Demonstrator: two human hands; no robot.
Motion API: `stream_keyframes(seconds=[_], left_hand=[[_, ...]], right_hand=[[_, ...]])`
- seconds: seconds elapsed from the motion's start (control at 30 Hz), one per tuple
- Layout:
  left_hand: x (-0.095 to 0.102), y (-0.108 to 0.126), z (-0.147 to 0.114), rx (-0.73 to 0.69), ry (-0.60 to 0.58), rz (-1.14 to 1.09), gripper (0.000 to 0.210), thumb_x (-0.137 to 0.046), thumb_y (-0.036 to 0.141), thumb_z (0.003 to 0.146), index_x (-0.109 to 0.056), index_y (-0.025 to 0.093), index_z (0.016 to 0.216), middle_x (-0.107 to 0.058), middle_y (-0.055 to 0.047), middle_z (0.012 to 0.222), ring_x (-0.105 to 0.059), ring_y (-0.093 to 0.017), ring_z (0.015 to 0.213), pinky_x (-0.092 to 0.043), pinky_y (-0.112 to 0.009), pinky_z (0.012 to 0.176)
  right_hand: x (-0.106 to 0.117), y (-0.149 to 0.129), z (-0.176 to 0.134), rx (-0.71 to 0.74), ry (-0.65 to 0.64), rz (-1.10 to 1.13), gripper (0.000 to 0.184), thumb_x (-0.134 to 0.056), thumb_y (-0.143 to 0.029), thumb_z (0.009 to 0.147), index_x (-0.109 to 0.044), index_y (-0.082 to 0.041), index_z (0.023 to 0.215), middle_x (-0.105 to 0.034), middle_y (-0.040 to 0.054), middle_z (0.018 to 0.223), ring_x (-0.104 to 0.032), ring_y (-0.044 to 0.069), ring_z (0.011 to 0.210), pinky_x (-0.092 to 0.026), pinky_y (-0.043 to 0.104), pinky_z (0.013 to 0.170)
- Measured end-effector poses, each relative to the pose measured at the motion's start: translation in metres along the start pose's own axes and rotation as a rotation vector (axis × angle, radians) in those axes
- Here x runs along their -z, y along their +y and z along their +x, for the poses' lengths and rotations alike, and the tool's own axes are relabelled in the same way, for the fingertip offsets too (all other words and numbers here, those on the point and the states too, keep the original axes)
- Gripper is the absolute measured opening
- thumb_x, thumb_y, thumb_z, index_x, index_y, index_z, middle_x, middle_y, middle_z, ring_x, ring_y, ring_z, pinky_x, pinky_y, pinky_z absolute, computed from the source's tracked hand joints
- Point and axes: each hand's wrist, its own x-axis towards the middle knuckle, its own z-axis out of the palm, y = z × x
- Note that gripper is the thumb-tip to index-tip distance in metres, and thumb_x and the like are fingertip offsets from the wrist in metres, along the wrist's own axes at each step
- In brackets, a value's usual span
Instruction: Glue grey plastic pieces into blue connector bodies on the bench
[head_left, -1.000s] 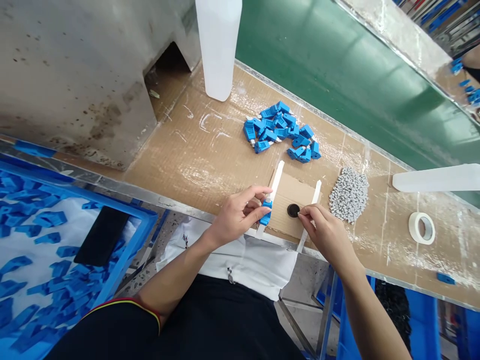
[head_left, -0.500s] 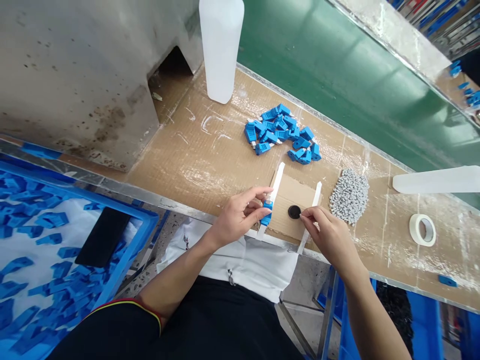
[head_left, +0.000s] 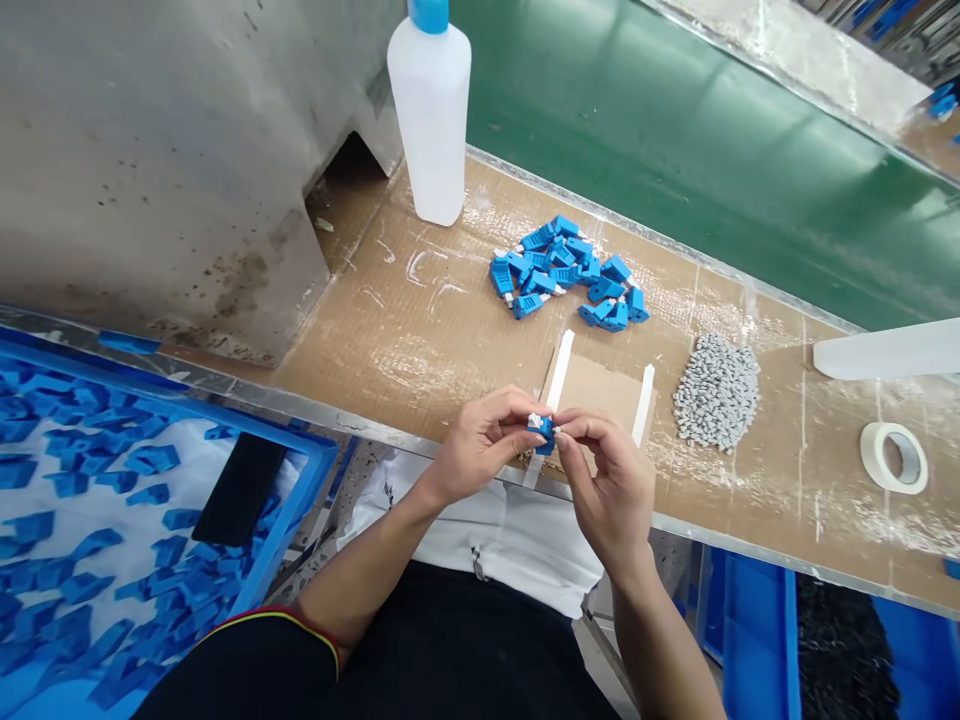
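Observation:
A small blue plastic part (head_left: 545, 436) with a white piece at its upper end is pinched between the thumb and fingers of my left hand (head_left: 480, 445). From the other side, my right hand (head_left: 609, 472) meets it, thumb and forefinger pressed together at the part's right side. A tiny pale speck shows at those right fingertips, too small to name. Under the hands lies a cardboard piece (head_left: 600, 375), fixed with white tape strips (head_left: 560, 370). Behind it sits a loose pile of similar blue parts (head_left: 559, 262), some with white ends.
A heap of small grey pieces (head_left: 718, 392) and a tape roll (head_left: 894, 458) lie to the right. A white bottle (head_left: 430, 120) stands at the back, another bottle (head_left: 892, 350) lies right. The blue crate (head_left: 319, 470) at left holds many blue parts and a black flat object (head_left: 240, 490).
My right hand has moved left from beside the round black dish to the blue part in my left hand. The dish is now hidden. The camera view has shifted slightly.

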Motion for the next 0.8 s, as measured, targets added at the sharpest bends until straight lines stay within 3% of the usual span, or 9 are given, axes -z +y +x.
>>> stream_keyframes(seconds=[0.5,0.8], left_hand=[[-0.001,0.0,0.0,0.011,0.003,0.069,0.026,-0.076,0.041,0.092,-0.08,0.018,0.103,-0.072,-0.008,0.095,-0.07,-0.017,0.086,-0.057,-0.024,0.071],[0.002,-0.002,-0.003,-0.121,-0.08,0.281,0.019,-0.074,0.035,0.095,-0.083,0.02,0.103,-0.068,-0.003,0.081,-0.062,-0.012,0.069,-0.05,-0.023,0.062]], right_hand=[[0.002,0.004,0.003,0.031,-0.029,-0.01,0.012,-0.061,-0.013,0.099,-0.063,-0.025,0.095,-0.072,0.0037,0.096,-0.071,0.018,0.092,-0.059,0.03,0.081],[0.02,0.002,0.009,-0.004,-0.232,-0.048,0.015,-0.06,-0.013,0.098,-0.064,-0.024,0.087,-0.072,0.002,0.087,-0.07,0.017,0.08,-0.056,0.027,0.071]])
